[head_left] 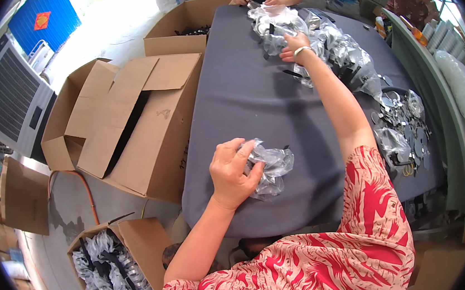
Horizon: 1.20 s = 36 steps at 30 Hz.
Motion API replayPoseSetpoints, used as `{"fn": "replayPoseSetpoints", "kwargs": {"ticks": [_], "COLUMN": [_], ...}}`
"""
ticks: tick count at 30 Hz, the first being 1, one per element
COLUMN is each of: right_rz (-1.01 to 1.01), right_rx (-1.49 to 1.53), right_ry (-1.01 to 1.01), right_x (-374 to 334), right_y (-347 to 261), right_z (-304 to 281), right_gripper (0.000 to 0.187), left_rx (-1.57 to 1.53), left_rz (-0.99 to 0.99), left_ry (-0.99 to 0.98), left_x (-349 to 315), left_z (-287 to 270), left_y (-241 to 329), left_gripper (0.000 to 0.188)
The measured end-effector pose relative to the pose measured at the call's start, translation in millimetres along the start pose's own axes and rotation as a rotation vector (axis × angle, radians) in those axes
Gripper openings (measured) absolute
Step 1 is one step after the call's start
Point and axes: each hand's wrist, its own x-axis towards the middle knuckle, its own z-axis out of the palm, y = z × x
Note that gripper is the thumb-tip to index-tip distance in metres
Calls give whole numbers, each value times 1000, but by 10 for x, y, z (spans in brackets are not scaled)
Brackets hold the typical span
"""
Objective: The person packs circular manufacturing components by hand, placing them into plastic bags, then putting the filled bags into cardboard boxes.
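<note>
Near the front of the grey-covered table (235, 112), my left hand (234, 174) has its fingers and thumb closed on a crumpled clear plastic bag (276, 170). A small dark tip shows at the bag's upper edge; its contents are hard to make out. My right arm stretches to the far side, where my right hand (296, 48), with a bracelet at the wrist, is at the edge of a heap of clear plastic bags (348, 51). Its fingers are apart and nothing is visibly gripped. Black strips stick out from some of the heaped bags.
Loose metal discs and small parts (408, 125) lie at the table's right. Large cardboard boxes (173, 122) stand along the left edge. Below left, an open carton (138, 248) holds bagged items with black strips. Across the table, another person's hands (274, 1) handle bags.
</note>
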Motion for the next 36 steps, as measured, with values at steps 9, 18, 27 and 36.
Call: {"fn": "replayPoseSetpoints", "kwargs": {"ticks": [9, 18, 27, 36], "right_rz": [-300, -742, -612, -763], "right_rx": [-92, -162, -84, -584], "right_ry": [386, -552, -652, -164], "right_x": [533, -1463, -2166, -1320], "right_y": [415, 124, 1083, 453], "right_z": [-14, 113, 137, -106], "right_gripper": [37, 55, 41, 25], "left_rx": [-6, 7, 39, 13], "left_rz": [20, -35, -119, -167], "left_ry": [20, 53, -32, -86], "left_x": [14, 25, 95, 53], "left_z": [4, -6, 75, 1], "left_y": [-5, -108, 7, 11], "left_gripper": [40, 55, 53, 44]}}
